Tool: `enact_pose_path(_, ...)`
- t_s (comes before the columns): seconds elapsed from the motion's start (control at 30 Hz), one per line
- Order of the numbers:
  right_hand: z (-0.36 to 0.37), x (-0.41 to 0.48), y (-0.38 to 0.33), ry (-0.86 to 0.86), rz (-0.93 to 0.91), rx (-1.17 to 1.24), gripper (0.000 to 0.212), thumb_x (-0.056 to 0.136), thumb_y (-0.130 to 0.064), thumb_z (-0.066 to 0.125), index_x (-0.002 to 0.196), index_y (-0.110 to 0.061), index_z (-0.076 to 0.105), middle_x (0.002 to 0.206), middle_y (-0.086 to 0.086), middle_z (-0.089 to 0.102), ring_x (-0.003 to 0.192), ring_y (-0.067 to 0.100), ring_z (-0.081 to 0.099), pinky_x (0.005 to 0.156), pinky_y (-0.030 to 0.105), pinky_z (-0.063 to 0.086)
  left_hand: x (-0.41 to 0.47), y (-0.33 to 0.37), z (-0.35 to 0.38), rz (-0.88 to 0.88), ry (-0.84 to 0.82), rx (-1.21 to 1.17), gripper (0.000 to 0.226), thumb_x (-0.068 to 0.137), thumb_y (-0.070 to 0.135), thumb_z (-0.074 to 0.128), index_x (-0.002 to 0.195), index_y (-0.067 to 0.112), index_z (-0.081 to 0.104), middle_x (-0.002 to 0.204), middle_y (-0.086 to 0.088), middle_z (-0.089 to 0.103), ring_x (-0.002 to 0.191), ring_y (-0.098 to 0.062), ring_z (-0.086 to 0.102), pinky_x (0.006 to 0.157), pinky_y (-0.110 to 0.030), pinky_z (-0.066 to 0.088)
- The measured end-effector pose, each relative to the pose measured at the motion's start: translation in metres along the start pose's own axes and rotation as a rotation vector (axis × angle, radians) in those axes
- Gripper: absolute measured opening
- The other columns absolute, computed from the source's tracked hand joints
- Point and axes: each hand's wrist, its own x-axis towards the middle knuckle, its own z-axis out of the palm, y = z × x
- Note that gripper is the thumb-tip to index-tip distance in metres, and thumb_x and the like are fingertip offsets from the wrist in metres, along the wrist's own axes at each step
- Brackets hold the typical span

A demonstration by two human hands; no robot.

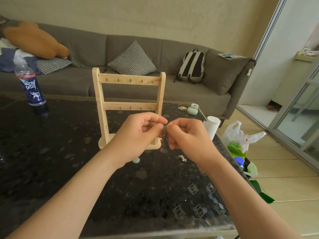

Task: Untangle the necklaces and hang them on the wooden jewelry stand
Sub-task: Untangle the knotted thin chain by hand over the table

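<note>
Two bare arms and bare hands, seen from the wearer's own head.
The left forearm (72, 192) and right forearm (241, 195) are uncovered along all their visible length; the left hand (136, 135) and right hand (188, 137) are likewise uncovered, with slim fingers.

1. We face a plain cream wall (155, 14), scuffed in places.
2. Below it we see a long grey sofa (172, 94) with a checked cushion (133, 59), an orange cushion (34, 40) at its left end and a backpack (192, 66) upright on the seat.
3. Nearest us stands a dark table (51, 152) with a mottled, glossy top.
4. On the right we find pale floor tiles (284, 187) and a sliding glass door (302, 118) letting in daylight.
</note>
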Motion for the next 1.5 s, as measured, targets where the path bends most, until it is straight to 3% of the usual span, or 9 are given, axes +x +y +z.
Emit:
enact_pose_path(0.13,-0.002,0.0,0.002,-0.004,-0.031,-0.164,0.022,0.102,-0.015,0.057,0.084,-0.017,0.07,0.059,-0.002,0.067,0.052,0.006,0.061,0.055,0.016,0.047,0.0,-0.002,-0.001,0.009,-0.013,0.189,0.015,0.108,0.027,0.058,0.112,0.032,0.072,0.094,0.016,0.072,0.095,0.001,0.069,0.09,-0.019,0.054)
enact_pose_path(0.27,-0.003,0.0,0.004,-0.075,-0.037,-0.24,0.023,0.106,-0.014,0.05,0.089,-0.016,0.065,0.066,0.006,0.067,0.048,0.001,0.055,0.05,0.01,0.041,0.0,-0.003,0.0,-0.087,0.003,0.046,0.02,0.112,0.024,0.049,0.107,0.025,0.069,0.088,0.009,0.071,0.094,-0.008,0.073,0.101,-0.032,0.059)
enact_pose_path(0.4,-0.002,-0.002,0.003,-0.113,-0.041,-0.185,0.027,0.109,-0.02,0.05,0.087,-0.017,0.065,0.064,0.003,0.068,0.053,0.004,0.054,0.057,0.016,0.045,0.001,0.001,-0.004,-0.14,0.011,-0.103,0.017,0.109,0.023,0.057,0.11,0.027,0.073,0.089,0.011,0.076,0.094,-0.008,0.075,0.102,-0.039,0.06)
enact_pose_path(0.63,-0.003,-0.003,0.001,-0.03,-0.064,-0.062,0.019,0.105,-0.013,0.06,0.092,-0.007,0.072,0.063,0.002,0.065,0.042,0.001,0.047,0.047,0.01,0.037,-0.003,0.003,-0.006,-0.101,-0.025,-0.007,0.011,0.098,0.033,0.073,0.096,0.031,0.084,0.092,0.015,0.079,0.1,-0.006,0.073,0.097,-0.034,0.057)
enact_pose_path(0.83,-0.002,0.002,0.01,-0.001,-0.119,-0.152,0.016,0.102,-0.018,0.063,0.087,-0.02,0.069,0.063,-0.005,0.064,0.053,0.005,0.051,0.053,0.016,0.042,-0.001,-0.003,-0.006,-0.012,-0.05,0.1,0.01,0.103,0.032,0.067,0.105,0.03,0.076,0.093,0.017,0.076,0.095,-0.004,0.074,0.096,-0.034,0.061)
enact_pose_path(1.0,-0.003,0.003,0.011,-0.026,-0.106,-0.13,0.017,0.105,-0.017,0.058,0.091,-0.019,0.068,0.065,-0.006,0.065,0.055,0.003,0.052,0.054,0.014,0.042,0.002,-0.006,-0.005,0.048,-0.075,0.14,0.014,0.106,0.031,0.062,0.102,0.027,0.075,0.093,0.014,0.074,0.095,-0.01,0.073,0.093,-0.04,0.063)
enact_pose_path(1.17,-0.002,0.001,0.009,-0.089,-0.101,-0.147,0.02,0.111,-0.025,0.052,0.102,-0.014,0.066,0.071,0.0,0.068,0.053,0.0,0.055,0.055,0.011,0.043,0.004,-0.009,-0.004,-0.005,-0.057,0.143,0.022,0.109,0.036,0.054,0.102,0.027,0.072,0.092,0.01,0.072,0.096,-0.009,0.071,0.09,-0.026,0.057)
enact_pose_path(1.3,-0.002,0.001,0.008,-0.124,-0.084,-0.162,0.022,0.113,-0.03,0.049,0.101,-0.018,0.064,0.071,0.002,0.071,0.053,0.001,0.054,0.056,0.012,0.043,0.003,-0.007,-0.004,-0.003,-0.027,0.187,0.018,0.108,0.038,0.053,0.106,0.03,0.069,0.093,0.015,0.071,0.095,0.002,0.068,0.085,-0.015,0.05)
enact_pose_path(1.5,-0.003,0.002,0.009,-0.127,-0.053,-0.065,0.022,0.112,-0.028,0.052,0.098,-0.02,0.068,0.077,-0.01,0.073,0.068,0.005,0.061,0.069,0.022,0.052,0.002,-0.005,-0.006,0.037,-0.037,0.193,0.013,0.106,0.036,0.057,0.105,0.031,0.07,0.093,0.019,0.073,0.096,0.003,0.069,0.09,-0.019,0.053)
